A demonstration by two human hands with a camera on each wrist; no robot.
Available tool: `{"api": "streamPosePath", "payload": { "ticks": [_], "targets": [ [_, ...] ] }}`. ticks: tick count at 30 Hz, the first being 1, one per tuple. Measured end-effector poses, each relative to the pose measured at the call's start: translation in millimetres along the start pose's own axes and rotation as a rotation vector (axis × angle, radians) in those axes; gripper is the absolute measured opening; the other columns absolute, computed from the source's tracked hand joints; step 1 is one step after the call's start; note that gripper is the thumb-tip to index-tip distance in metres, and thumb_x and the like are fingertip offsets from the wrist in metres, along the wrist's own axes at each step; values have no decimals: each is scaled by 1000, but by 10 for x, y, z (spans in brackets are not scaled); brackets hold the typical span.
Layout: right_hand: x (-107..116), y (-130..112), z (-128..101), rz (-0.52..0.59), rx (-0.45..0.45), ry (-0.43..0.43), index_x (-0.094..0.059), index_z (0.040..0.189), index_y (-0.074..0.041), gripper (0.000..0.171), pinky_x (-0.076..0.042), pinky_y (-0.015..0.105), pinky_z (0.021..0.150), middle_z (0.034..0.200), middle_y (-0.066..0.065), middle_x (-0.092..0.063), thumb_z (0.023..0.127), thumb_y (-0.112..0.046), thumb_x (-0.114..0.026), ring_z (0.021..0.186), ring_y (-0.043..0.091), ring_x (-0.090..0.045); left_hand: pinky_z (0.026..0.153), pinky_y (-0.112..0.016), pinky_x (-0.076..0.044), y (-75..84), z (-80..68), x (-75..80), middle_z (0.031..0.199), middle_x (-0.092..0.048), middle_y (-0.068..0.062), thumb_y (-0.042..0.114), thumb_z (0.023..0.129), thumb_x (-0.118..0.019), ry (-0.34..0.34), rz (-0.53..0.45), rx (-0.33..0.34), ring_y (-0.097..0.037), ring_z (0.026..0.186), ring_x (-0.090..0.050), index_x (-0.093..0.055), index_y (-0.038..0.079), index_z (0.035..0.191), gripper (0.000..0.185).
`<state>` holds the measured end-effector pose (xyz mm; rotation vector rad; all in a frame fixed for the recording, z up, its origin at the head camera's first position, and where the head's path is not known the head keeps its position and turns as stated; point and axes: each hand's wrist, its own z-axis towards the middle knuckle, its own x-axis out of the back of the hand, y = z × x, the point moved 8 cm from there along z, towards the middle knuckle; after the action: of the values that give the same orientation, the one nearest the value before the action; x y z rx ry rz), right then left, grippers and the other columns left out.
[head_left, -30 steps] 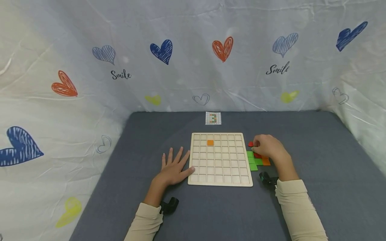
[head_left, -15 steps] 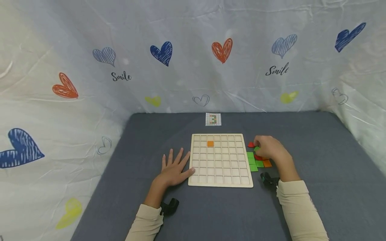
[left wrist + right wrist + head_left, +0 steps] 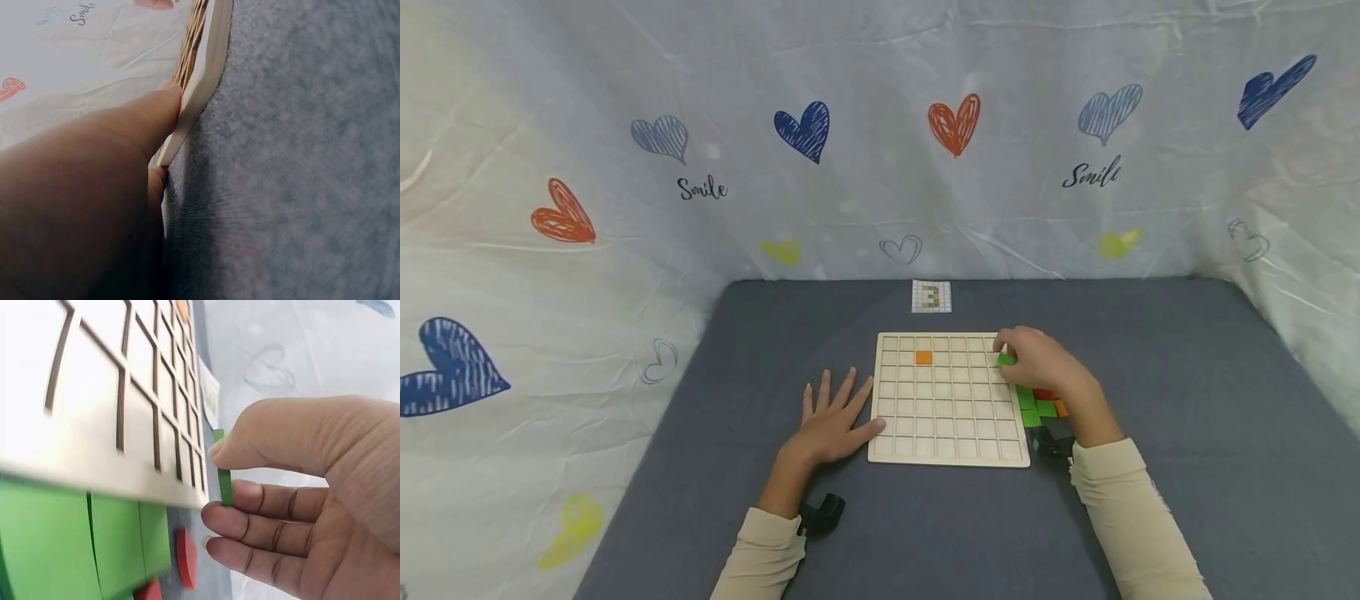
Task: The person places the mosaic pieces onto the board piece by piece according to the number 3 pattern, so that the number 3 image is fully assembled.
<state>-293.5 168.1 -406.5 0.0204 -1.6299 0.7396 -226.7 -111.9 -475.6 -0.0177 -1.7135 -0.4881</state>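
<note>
Pinching a green tile between thumb and fingers, our right hand holds it over the right edge of the wooden grid board, near the board's far right corner; the right wrist view shows the same tile held on edge, clear of the board, with the thumb on one side and the fingers curled under it. Our left hand lies flat on the grey surface with its fingers spread straight, and its thumb presses against the left edge of the board, which the left wrist view confirms: the thumb touches the pale side of the board. One orange tile already sits in a cell in the board's second row from the far side. Just beside the board's right edge, partly under our right wrist, lies a small heap of loose tiles, green, red and orange; we see the green ones and a red one close to the board in the right wrist view. A small pattern card lies on the surface beyond the board, well apart from both hands. A white cloth with hearts hangs behind.
</note>
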Motion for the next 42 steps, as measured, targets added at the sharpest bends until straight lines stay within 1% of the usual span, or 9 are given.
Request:
{"api": "streamPosePath", "payload": {
  "ticks": [4, 8, 13, 16, 24, 27, 33, 38, 42],
  "targets": [
    [-76, -67, 102, -11, 9, -29, -61, 104, -4, 31, -38, 34, 60, 85, 9, -55, 73, 0, -57, 72, 21, -45, 99, -59, 7, 14, -4, 3, 151, -4, -3, 67, 86, -32, 0, -1, -2, -36, 133, 10, -15, 28, 146, 73],
    [-133, -115, 178, -15, 12, -43, -61, 104, -4, 32, -40, 35, 62, 87, 8, -55, 73, 0, -58, 74, 21, -46, 100, -58, 7, 7, -2, 6, 151, -2, -2, 69, 85, -31, 1, 3, 8, -35, 133, 11, -14, 30, 146, 74],
    [-186, -168, 244, -8, 23, -41, -62, 102, -5, 30, -40, 35, 63, 88, 7, -54, 73, 0, -56, 74, 20, -44, 100, -58, 7, -7, 5, 10, 151, -3, -1, 70, 84, -30, 7, 5, 9, -34, 133, 11, -14, 31, 145, 74],
    [-209, -192, 269, -1, 23, -40, -61, 102, -5, 31, -39, 35, 63, 89, 8, -54, 73, 2, -56, 75, 20, -43, 99, -58, 8, -9, 3, 9, 151, -2, 0, 69, 84, -30, -2, 7, 19, -34, 133, 11, -13, 32, 145, 74],
    [-244, -248, 335, -40, 19, -27, -62, 104, -8, 33, -40, 35, 63, 92, 6, -54, 73, 4, -54, 76, 20, -46, 100, -57, 10, -16, 1, -14, 151, 0, 2, 71, 84, -29, -13, 14, 30, -33, 133, 12, -10, 34, 145, 74],
    [-251, -286, 355, -51, 40, -11, -63, 101, -7, 31, -39, 34, 63, 91, 5, -53, 74, 5, -54, 75, 19, -44, 100, -58, 9, -7, -4, -4, 151, -1, 0, 70, 84, -29, -10, 15, 22, -34, 133, 12, -11, 32, 145, 74],
    [-270, -375, 399, -57, 96, 13, -65, 89, -9, 23, -37, 33, 61, 87, 4, -52, 74, 6, -54, 72, 18, -41, 100, -58, 7, 7, -8, 14, 151, -3, -1, 68, 85, -31, 9, 14, 6, -35, 133, 11, -13, 30, 146, 74],
    [-286, -438, 439, -28, 121, 16, -67, 87, -9, 20, -39, 32, 62, 86, 4, -53, 73, 4, -59, 71, 17, -44, 100, -58, 8, -5, 3, 0, 151, -2, 0, 69, 84, -30, 2, 20, 13, -34, 133, 11, -12, 32, 146, 74],
    [-316, -468, 474, -37, 147, 20, -68, 86, -8, 18, -42, 32, 65, 87, 4, -54, 74, 2, -60, 73, 17, -46, 100, -58, 8, -9, 14, -15, 151, -1, 1, 71, 84, -28, -3, 25, 17, -33, 133, 12, -11, 33, 145, 74]
  ]
}}
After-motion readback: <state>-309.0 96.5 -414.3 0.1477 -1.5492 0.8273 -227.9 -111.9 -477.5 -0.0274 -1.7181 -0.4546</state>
